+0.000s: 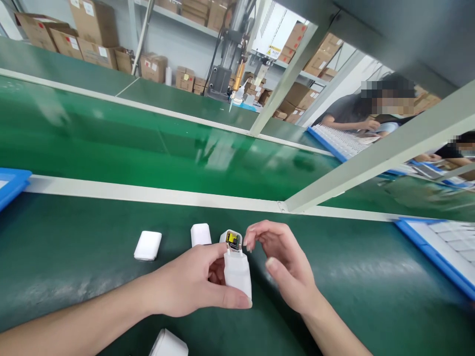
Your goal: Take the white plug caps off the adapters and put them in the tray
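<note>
My left hand (202,284) is closed around a white charger plug (238,277), with its thumb along the lower end and its two pins pointing away from me. Right at the pin end sits an open white charger housing (224,236), with a yellow part and dark circuitry showing inside. Whether my left fingers also grip this housing cannot be made out. My right hand (289,267) is just right of them, fingers curved and thumb apart, holding nothing. Behind my left hand is another white charger piece (201,234), partly hidden.
A white block (147,245) lies on the green mat to the left, and a white piece (169,343) is at the bottom edge. Blue trays stand left (13,185) and right (438,257). Beyond the metal post (371,153) runs a green belt (148,148); co-workers sit at far right.
</note>
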Tool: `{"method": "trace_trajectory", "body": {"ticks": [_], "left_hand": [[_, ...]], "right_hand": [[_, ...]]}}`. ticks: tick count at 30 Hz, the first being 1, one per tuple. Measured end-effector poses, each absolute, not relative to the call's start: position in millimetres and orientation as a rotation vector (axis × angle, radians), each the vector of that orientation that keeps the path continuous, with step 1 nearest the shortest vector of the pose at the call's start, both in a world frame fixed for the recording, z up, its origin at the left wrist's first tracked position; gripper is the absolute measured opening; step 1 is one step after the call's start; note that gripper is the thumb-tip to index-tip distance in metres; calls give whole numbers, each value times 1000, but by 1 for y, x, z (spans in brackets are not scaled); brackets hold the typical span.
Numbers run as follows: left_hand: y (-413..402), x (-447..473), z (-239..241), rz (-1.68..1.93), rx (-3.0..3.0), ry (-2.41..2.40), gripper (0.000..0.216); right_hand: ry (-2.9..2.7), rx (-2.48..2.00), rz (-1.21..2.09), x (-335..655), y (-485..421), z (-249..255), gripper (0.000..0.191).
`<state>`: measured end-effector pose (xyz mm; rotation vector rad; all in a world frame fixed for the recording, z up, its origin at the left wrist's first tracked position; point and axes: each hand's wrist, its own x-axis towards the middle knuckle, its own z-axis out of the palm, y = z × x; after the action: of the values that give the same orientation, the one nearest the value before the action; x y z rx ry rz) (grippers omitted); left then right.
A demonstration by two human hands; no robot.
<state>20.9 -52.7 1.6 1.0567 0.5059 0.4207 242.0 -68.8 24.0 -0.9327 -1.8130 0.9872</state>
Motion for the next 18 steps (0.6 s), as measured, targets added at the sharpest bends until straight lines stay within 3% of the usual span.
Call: {"method": "trace_trajectory", "body": {"ticks": [7, 11, 15, 18], "left_hand": [[-58, 21, 11, 447, 1185, 556, 33], [-36, 8, 36, 690, 1469, 675, 36], [21, -37, 49, 1103, 1826, 1195, 31], [62, -82, 38, 1075, 2072, 1685, 30]], "right_hand": [[-1864, -1056, 874, 240, -63, 13, 25], [-1983, -1140, 627, 243, -60, 9, 24], [-2133, -1141, 379, 242, -55, 9, 22], [-2203, -1091, 272, 239, -51, 9, 21]]}}
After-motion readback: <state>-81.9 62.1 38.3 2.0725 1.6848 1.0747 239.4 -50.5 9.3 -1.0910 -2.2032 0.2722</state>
